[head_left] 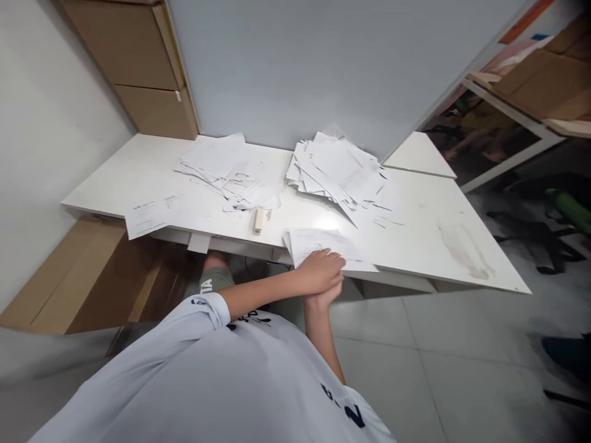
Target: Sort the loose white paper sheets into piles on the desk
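Observation:
My left hand [319,271] lies over my right hand [325,296] at the front edge of the desk, its fingers curled together. The fingers of my right hand are hidden underneath. Just beyond both hands, a few printed sheets of paper [318,243] lie at the desk's edge, the nearest part covered by my left hand. Whether either hand grips the paper cannot be made out. A small cream-coloured block-like item [259,220], perhaps a stapler, rests on the desk to the left of these sheets.
A thick untidy paper pile [339,166] lies at the back of the white desk [415,246], with a looser pile [217,157] left of it. One sheet [152,215] overhangs the front edge. Cardboard boxes [78,271] stand below left; a grey panel [300,67] rises behind.

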A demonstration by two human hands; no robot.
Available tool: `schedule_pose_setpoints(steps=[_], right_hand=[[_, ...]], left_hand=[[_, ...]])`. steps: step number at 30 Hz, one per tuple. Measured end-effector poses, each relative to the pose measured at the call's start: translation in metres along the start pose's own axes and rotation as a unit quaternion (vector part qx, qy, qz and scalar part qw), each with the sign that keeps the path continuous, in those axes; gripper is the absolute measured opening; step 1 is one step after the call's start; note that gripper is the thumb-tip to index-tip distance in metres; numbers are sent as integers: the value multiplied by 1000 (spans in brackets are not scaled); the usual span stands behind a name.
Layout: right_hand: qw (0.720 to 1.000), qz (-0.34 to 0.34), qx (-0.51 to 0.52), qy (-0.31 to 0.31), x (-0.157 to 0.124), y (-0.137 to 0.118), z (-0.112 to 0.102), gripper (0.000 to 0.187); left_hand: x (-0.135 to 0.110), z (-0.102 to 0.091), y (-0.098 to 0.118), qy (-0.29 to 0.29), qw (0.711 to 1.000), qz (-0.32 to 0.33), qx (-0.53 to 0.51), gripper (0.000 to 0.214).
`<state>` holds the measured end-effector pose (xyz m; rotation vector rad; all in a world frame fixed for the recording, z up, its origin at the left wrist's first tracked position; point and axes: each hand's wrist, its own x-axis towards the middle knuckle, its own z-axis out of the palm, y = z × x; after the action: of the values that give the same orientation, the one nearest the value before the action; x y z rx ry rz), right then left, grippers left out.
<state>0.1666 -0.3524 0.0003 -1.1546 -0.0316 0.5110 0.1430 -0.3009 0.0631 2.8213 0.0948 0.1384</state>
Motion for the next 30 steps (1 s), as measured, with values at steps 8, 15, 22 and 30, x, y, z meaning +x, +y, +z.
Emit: schedule_pose_setpoints(steps=[8, 15, 22, 30], right_hand=[[983, 100, 135, -73, 13, 27, -26, 37], [988, 124, 77, -44, 23, 36, -47, 24], [988, 141, 42, -48, 17, 35, -58, 21], [991, -14, 5, -130, 96, -38, -69, 37]], left_hand=[[-13, 37, -50, -48, 999, -10, -1, 48], [-56, 65, -63, 301, 914, -145, -232, 31], [-60, 72, -73, 250, 589, -316, -701, 48], [-33, -9, -99, 232, 826, -202, -473, 37]])
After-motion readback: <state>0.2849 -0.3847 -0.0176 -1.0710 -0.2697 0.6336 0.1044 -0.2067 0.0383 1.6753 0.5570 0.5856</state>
